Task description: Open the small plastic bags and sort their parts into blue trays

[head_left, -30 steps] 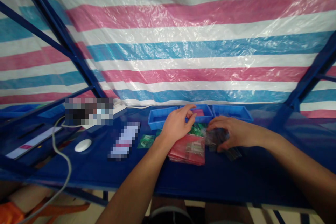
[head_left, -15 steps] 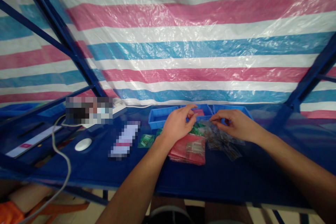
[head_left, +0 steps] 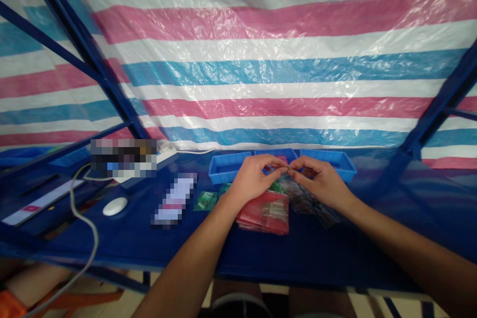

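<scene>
My left hand and my right hand meet above the piles, fingertips pinched together on something small and thin that I cannot make out. Below my left hand lies a stack of red plastic packets, the top one showing pale contents through a clear part. Clear plastic packets with dark contents lie in a loose heap under my right hand. Between the two piles, some green packets show, partly hidden. Another green packet rests on the table left of my left wrist.
Three blue bins, a left bin, a middle bin and a right bin, stand behind my hands. To the left are a blurred-out phone-like object, a white oval object, a power strip and a white cable.
My right hand has moved left from above the clear packets, and its fingertips now meet those of my left hand. My left fingers have closed into a pinch. The view has shifted slightly.
</scene>
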The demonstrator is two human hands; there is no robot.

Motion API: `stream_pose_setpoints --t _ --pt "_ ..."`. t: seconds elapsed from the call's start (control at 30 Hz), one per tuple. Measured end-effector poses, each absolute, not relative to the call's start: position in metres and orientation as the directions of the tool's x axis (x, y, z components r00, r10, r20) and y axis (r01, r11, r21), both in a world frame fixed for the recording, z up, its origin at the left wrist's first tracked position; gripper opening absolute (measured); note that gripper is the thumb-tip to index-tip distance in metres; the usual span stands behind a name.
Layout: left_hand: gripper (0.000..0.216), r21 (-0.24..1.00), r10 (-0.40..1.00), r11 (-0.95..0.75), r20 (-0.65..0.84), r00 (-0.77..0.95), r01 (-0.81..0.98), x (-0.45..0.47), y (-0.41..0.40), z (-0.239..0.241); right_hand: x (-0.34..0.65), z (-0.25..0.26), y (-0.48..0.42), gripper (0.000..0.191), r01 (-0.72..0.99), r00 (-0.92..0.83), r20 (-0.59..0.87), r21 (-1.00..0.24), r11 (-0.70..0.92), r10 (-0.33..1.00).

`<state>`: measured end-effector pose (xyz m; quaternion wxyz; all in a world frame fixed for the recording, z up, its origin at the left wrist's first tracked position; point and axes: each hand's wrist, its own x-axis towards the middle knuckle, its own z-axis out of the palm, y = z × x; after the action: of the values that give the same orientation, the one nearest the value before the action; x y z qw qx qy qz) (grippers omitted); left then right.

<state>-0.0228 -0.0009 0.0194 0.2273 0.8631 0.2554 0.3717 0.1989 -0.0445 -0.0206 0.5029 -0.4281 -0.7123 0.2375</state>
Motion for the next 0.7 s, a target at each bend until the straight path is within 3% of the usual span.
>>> stream_pose_setpoints --t 0.1,0.33,0.7 --pt "0.018 0.573 0.613 -0.767 0.52 0.595 0.29 -0.0231 -0.001 0.0209 0.198 -0.0208 -0.0434 0.021 0.372 -0.12 0.546 -0.749 0.548 0.829" --pt "0.018 0.579 0.617 -0.764 0.527 0.585 0.284 -0.0224 -0.0019 0.0202 0.1951 -0.0264 -0.0417 0.026 0.286 -0.062 0.473 -0.835 0.47 0.879" --pt "0.021 0.7 0.647 -0.694 0.506 0.571 0.166 -0.0194 0.0008 0.013 0.1955 -0.0272 -0.0385 0.032 0.107 -0.02 0.439 -0.892 0.439 0.898"
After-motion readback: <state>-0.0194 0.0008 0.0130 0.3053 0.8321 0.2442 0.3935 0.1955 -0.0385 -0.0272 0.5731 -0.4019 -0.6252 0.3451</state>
